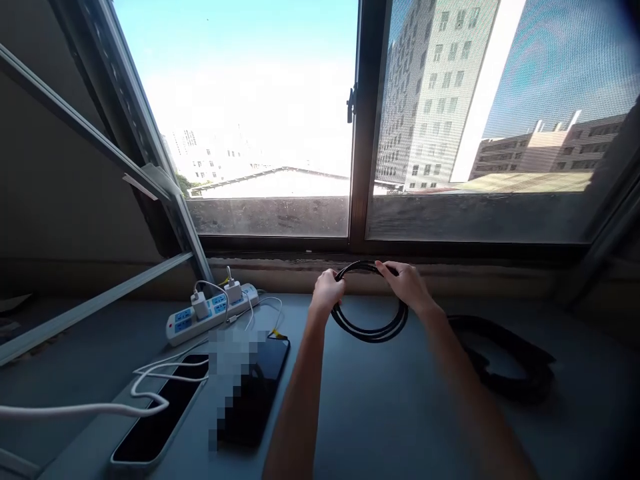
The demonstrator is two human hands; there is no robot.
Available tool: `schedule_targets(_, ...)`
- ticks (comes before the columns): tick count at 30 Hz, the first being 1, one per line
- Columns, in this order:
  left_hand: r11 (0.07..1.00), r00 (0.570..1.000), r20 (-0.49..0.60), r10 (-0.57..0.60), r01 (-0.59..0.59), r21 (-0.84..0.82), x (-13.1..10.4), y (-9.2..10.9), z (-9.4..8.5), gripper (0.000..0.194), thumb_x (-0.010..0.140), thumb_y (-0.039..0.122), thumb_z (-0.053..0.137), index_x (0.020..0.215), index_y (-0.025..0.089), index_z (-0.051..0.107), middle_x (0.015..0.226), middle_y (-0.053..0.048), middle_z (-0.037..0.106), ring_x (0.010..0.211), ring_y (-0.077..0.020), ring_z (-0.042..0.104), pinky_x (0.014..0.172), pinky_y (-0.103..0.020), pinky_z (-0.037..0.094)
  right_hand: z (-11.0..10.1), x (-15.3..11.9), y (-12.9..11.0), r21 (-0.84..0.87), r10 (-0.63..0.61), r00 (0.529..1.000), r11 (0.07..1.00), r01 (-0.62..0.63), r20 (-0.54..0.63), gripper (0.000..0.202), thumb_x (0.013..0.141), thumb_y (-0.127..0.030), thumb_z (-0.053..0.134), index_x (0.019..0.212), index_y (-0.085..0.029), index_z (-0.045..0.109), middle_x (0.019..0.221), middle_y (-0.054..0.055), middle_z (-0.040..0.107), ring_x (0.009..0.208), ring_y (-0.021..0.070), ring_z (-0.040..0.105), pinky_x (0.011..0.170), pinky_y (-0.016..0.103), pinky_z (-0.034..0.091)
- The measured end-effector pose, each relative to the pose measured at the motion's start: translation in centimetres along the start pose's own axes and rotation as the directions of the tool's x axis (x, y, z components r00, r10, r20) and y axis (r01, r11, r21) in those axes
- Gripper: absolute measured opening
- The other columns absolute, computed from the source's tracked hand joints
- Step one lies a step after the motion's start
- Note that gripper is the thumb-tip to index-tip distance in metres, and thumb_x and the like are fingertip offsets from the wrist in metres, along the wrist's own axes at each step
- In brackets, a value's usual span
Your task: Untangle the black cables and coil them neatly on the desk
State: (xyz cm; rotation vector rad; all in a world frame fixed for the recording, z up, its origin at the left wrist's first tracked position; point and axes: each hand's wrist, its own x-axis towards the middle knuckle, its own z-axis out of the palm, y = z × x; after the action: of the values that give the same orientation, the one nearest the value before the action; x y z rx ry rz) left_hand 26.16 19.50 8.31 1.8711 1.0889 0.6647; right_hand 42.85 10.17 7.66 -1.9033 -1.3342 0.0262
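Note:
A black cable (373,333) is wound into a round coil of several loops, held up above the table in the middle of the head view. My left hand (329,291) is closed around the coil's left side. At its upper right side, my right hand (404,283) grips the loops, the thumb lying along the top. The lower part of the coil hangs free between my hands. Another, thicker black coil (525,360) lies on the table to the right of my right forearm.
A white power strip (210,313) with plugged-in chargers stands at the back left. Before it lie two phones (163,413) (265,387) and loose white cables (100,409). Behind the grey table (370,413) is a window (359,133); metal bars (95,307) cross the left side.

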Motion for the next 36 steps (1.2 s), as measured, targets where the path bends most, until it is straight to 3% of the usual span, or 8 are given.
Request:
schedule_targets(3,0.986,0.981,0.128,-0.147,0.135,0.100,1.2,-2.2,0.2,0.017,0.075,0.027,0.063,0.074,0.016,0.051,0.046,0.003,0.050,0.037,-0.0157,0.054,0.039,-0.022,0.039,1.8,0.0,1.8,-0.030,0.041,0.975,0.999,-0.035,0.218,0.036,0.075,-0.037,0.064,0.108,-0.022,0.064,0.104,0.007,0.067,0.092,0.0231,0.062,0.063,0.026,0.046)
schedule_targets(7,0.912,0.902,0.246,-0.354,0.275,0.303,2.4,-5.2,0.1,0.022,0.072,0.029,0.070,0.076,0.011,0.058,0.048,0.000,0.054,0.042,-0.0165,0.057,0.045,-0.026,0.046,4.1,-0.2,3.7,-0.095,0.159,0.858,0.987,-0.129,0.488,0.052,0.068,-0.019,0.070,0.119,-0.020,0.058,0.121,0.012,0.058,0.078,0.0166,0.064,0.052,0.020,0.047)
schedule_targets(12,0.849,0.814,0.345,-0.467,0.302,0.434,3.2,-6.6,0.0,0.026,0.087,0.031,0.056,0.104,0.011,0.058,0.095,-0.005,0.063,0.078,-0.0134,0.062,0.068,-0.031,0.054,5.3,-0.3,4.4,-0.223,0.309,0.715,0.951,-0.215,0.627,0.059,0.075,-0.013,0.065,0.131,-0.016,0.047,0.135,0.017,0.045,0.079,0.0141,0.064,0.059,0.022,0.052)
schedule_targets(20,0.817,0.907,0.154,-0.392,0.266,0.512,2.8,-5.2,-0.5,0.038,0.088,0.042,0.051,0.111,0.013,0.056,0.113,-0.011,0.060,0.090,-0.0193,0.063,0.079,-0.034,0.051,3.1,-0.2,2.8,-0.354,0.434,0.648,0.899,-0.260,0.626,0.072,0.072,-0.032,0.070,0.137,-0.022,0.042,0.143,0.013,0.038,0.113,0.0274,0.053,0.083,0.032,0.051)
schedule_targets(24,0.842,0.933,0.136,-0.334,0.231,0.488,2.6,-4.6,-1.4,0.043,0.087,0.048,0.045,0.108,0.013,0.057,0.112,-0.012,0.063,0.072,-0.0183,0.067,0.068,-0.028,0.051,0.0,-0.4,2.9,-0.393,0.513,0.630,0.857,-0.333,0.584,0.081,0.071,-0.049,0.067,0.141,-0.022,0.037,0.146,0.010,0.034,0.124,0.0321,0.044,0.089,0.037,0.049)
schedule_targets(29,0.872,0.953,0.147,-0.266,0.173,0.458,2.1,-3.5,-2.2,0.045,0.089,0.047,0.037,0.114,0.014,0.053,0.109,-0.012,0.064,0.064,-0.0147,0.066,0.063,-0.026,0.052,-4.4,-0.8,5.8,-0.442,0.653,0.621,0.755,-0.484,0.434,0.094,0.066,-0.061,0.065,0.142,-0.013,0.035,0.148,0.016,0.028,0.132,0.0378,0.032,0.096,0.044,0.044)
schedule_targets(32,0.888,0.957,0.182,-0.224,0.123,0.443,1.6,-2.7,-2.6,0.047,0.090,0.049,0.035,0.116,0.014,0.051,0.110,-0.013,0.064,0.066,-0.0147,0.065,0.060,-0.024,0.051,-6.2,-1.4,8.1,-0.440,0.740,0.559,0.672,-0.596,0.373,0.100,0.066,-0.066,0.061,0.143,-0.010,0.030,0.146,0.021,0.030,0.125,0.0393,0.041,0.088,0.046,0.050)
schedule_targets(36,0.901,0.937,0.303,-0.174,0.027,0.433,0.8,-1.7,-2.8,0.046,0.089,0.049,0.036,0.118,0.015,0.049,0.113,-0.012,0.064,0.076,-0.0159,0.066,0.058,-0.020,0.050,-7.3,-2.6,10.8,-0.351,0.781,0.455,0.607,-0.713,0.428,0.084,0.076,-0.063,0.053,0.140,-0.013,0.031,0.136,0.020,0.044,0.104,0.0283,0.060,0.072,0.036,0.057)
